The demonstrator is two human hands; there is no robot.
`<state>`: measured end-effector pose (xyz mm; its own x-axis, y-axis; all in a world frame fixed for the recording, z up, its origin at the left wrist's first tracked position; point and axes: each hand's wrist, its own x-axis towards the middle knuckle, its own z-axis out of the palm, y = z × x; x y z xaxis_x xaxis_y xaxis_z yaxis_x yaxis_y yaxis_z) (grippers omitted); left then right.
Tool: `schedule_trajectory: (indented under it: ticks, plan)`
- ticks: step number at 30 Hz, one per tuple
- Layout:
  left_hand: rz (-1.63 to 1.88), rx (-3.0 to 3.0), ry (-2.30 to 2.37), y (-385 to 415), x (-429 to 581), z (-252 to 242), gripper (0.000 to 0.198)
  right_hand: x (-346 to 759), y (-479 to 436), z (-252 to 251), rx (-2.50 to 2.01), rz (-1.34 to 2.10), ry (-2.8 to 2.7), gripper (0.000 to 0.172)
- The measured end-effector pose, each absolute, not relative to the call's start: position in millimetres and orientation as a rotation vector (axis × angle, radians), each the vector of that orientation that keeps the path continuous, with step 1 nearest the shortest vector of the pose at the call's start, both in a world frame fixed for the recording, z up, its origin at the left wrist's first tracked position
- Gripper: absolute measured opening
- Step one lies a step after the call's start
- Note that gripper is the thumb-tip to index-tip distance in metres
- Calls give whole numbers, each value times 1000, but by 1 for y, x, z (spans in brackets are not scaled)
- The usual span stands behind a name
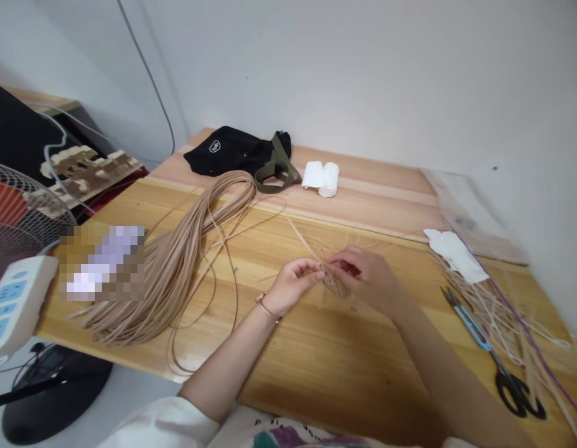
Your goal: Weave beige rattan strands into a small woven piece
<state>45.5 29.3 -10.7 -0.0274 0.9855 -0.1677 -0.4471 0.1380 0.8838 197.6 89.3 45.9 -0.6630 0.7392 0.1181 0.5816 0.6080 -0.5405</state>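
Near the middle of the table, my left hand [297, 283] pinches the left edge of a small woven piece [336, 285] made of tan strips. My right hand [363, 274] is closed on its upper right side, with thumb and fingers together. Loose strip ends stick out around the weave, and one longer strip [302, 235] runs up and left from it. My fingers hide part of the piece. To the left lies a thick bundle of long tan strips [176, 267], a few of them trailing over the table's front edge.
On the right lie scissors [505, 373], a blue-handled cutter [470, 320], cut strips [516, 317] and a white tissue [456, 254]. A black bag [236, 151] and a white paper roll [328, 179] stand at the back. A power strip [20, 305] and fan [24, 211] are at left.
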Motion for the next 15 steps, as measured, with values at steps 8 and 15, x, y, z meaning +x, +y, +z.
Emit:
schedule_trajectory:
  ticks: [8,15]
  plan:
    - [1326,747,1043,28,47,-19,36,191,41,3,-1221,338,-2190,19]
    - [1275,741,1040,28,44,-21,30,199,37,-8,-1140,472,-2202,17]
